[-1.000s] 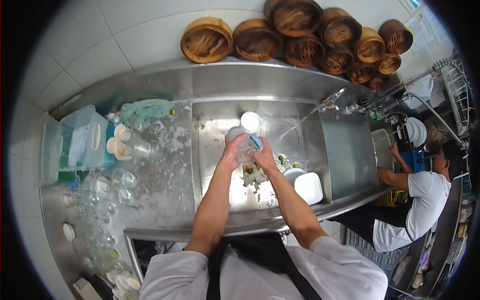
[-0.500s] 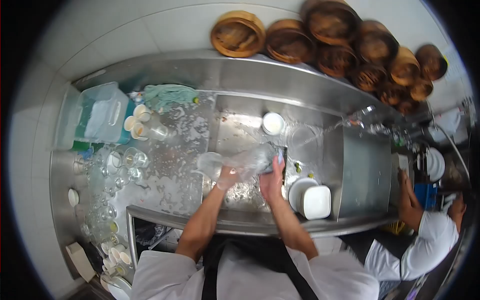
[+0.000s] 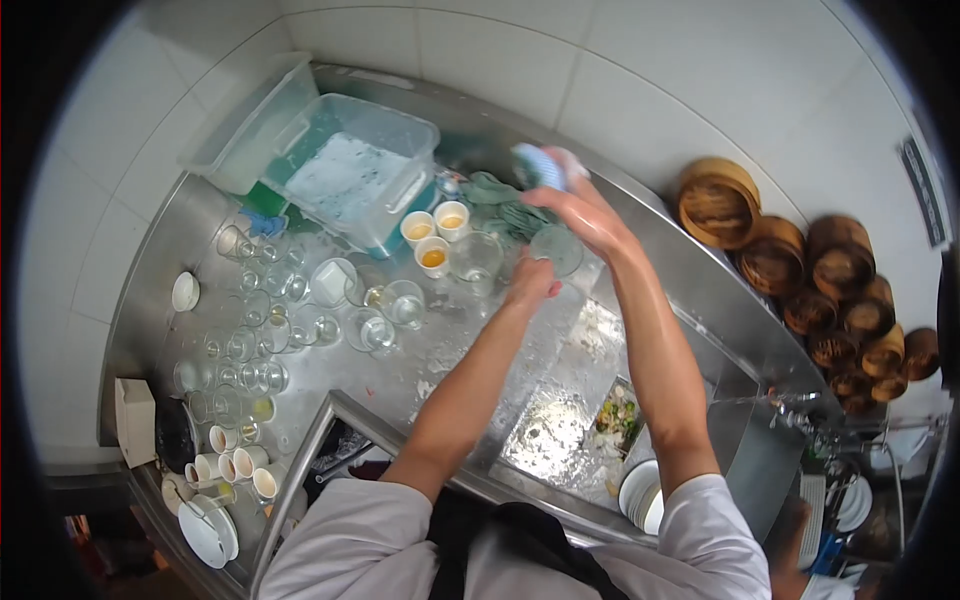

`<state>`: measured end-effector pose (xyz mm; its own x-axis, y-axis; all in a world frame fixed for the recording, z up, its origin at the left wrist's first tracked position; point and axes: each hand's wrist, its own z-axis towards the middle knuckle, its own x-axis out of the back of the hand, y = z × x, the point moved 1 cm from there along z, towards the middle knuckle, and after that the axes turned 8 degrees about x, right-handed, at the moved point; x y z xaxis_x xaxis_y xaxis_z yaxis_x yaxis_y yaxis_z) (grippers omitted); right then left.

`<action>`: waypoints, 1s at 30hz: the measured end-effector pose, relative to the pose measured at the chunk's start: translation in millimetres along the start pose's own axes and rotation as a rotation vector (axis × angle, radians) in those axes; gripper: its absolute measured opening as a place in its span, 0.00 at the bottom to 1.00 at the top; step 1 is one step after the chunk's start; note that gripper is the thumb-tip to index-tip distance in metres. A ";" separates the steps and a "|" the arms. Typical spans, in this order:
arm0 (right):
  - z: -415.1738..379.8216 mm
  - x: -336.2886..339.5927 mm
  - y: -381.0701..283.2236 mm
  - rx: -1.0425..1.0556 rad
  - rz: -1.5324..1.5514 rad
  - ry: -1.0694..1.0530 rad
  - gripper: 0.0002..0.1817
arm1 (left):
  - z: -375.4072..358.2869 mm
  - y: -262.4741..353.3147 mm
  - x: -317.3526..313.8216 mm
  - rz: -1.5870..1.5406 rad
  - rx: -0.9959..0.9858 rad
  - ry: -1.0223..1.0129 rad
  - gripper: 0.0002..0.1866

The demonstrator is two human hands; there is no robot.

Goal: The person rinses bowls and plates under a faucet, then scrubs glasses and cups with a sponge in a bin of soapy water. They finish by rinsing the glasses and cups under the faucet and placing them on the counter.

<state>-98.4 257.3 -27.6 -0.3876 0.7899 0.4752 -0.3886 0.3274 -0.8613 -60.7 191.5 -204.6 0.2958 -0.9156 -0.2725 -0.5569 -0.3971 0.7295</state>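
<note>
My left hand (image 3: 534, 278) is closed at the near side of a clear glass jug (image 3: 558, 248), just above the metal counter (image 3: 400, 375). Its fingers are partly hidden. Higher up, my right hand (image 3: 585, 205) grips a blue-and-white scrub pad (image 3: 540, 167), blurred by motion. Green cloths (image 3: 495, 200) lie crumpled below the pad and left of the right hand. Left of the jug stands another clear glass (image 3: 475, 257), beside three white cups (image 3: 433, 257) with yellowish insides.
A clear tub (image 3: 410, 195) of foamy blue-green water stands at the back left. Several glasses (image 3: 372, 330) crowd the left counter. A sunken basin with food scraps (image 3: 617, 415) and stacked white dishes (image 3: 640, 490) lies right. Bamboo steamers (image 3: 718, 203) line the back ledge.
My view has swung left. Both hands have moved from over the basin to the counter by the green cloths. The right hand has lifted the scrub pad away from the jug.
</note>
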 end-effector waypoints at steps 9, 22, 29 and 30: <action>222.3 -253.4 8.4 0.265 -0.784 -0.601 0.39 | -44.7 -61.8 -13.0 -0.322 -0.445 -0.003 0.27; 1.1 -132.2 -1.8 0.114 -0.816 -0.241 0.15 | -9.7 -60.7 102.8 -1.443 0.233 -0.412 0.39; -109.5 -145.4 97.9 0.282 -0.650 -0.090 0.19 | -23.5 -48.3 81.9 -0.781 0.298 -0.341 0.23; -121.5 -140.0 113.2 0.486 -0.700 -0.026 0.20 | -26.3 -59.6 72.2 -0.772 0.301 -0.346 0.23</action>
<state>13.5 246.8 -213.5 0.0592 0.4741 0.8785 -0.8591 0.4724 -0.1970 14.3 150.7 -251.3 0.4489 -0.3359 -0.8280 -0.4942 -0.8653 0.0831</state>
